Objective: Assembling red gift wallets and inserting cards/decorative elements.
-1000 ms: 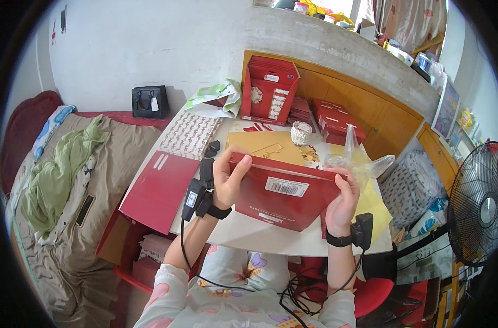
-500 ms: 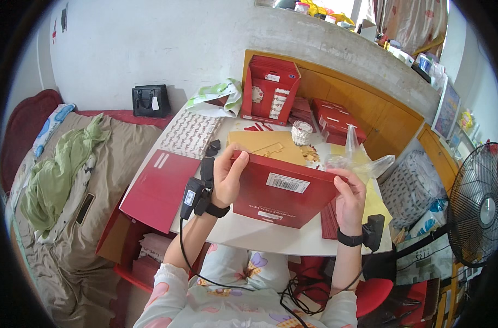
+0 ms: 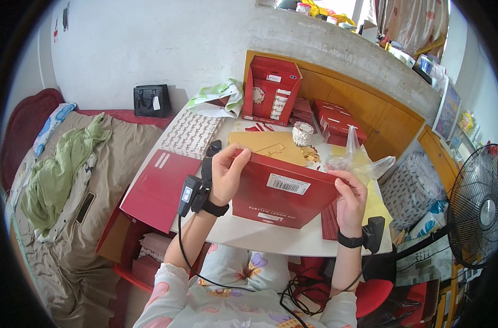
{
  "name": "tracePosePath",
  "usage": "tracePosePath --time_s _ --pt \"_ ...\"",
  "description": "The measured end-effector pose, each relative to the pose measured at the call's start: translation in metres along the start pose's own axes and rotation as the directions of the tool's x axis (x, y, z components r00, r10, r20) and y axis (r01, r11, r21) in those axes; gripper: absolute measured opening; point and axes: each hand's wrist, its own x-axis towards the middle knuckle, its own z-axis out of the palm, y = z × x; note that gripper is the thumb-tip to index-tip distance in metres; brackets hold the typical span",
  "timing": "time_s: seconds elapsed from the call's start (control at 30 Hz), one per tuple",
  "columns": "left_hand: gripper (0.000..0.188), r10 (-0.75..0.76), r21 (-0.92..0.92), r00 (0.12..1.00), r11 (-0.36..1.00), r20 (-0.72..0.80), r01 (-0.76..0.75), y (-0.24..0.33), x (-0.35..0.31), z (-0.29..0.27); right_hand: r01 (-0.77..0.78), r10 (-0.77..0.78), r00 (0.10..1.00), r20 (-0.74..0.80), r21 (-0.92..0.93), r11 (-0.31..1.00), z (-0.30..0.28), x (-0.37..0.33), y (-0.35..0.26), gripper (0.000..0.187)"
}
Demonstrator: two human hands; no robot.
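Note:
A red cardboard display box (image 3: 279, 198) with a white barcode label is tilted upright over the near side of the white table (image 3: 243, 236). My left hand (image 3: 227, 174) grips its upper left corner, thumb on the near face. At the upper right corner my right hand (image 3: 349, 198) holds it the same way. Just beyond the box lies a gold-yellow sheet (image 3: 242, 139), with a small roll of patterned stickers (image 3: 302, 134) standing at its right edge. Dark red envelopes (image 3: 329, 223) lie partly hidden under the box's right side.
A red folder (image 3: 160, 188) and a patterned sheet (image 3: 190, 131) lie left on the table. Behind stand a filled red display box (image 3: 264, 101) and another red box (image 3: 339, 120). Clear plastic (image 3: 363, 161) sits at right, near a black fan (image 3: 478, 205). A bed (image 3: 118, 147) adjoins the left.
The box and both hands stay almost where they were. Only a very slight shift of the view and of the box's tilt shows.

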Motion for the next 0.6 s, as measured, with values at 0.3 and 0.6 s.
tracePosePath --time_s 0.3,0.6 --pt "0.017 -0.101 0.023 0.993 0.995 0.054 0.100 0.014 0.002 -0.002 0.049 -0.047 0.999 0.026 -0.079 0.996 0.002 -0.002 0.000 0.017" --pt "0.018 -0.035 0.050 0.995 0.998 0.090 0.031 0.007 0.002 -0.005 0.025 -0.025 1.000 0.006 -0.060 0.998 0.003 0.001 0.001 0.017"
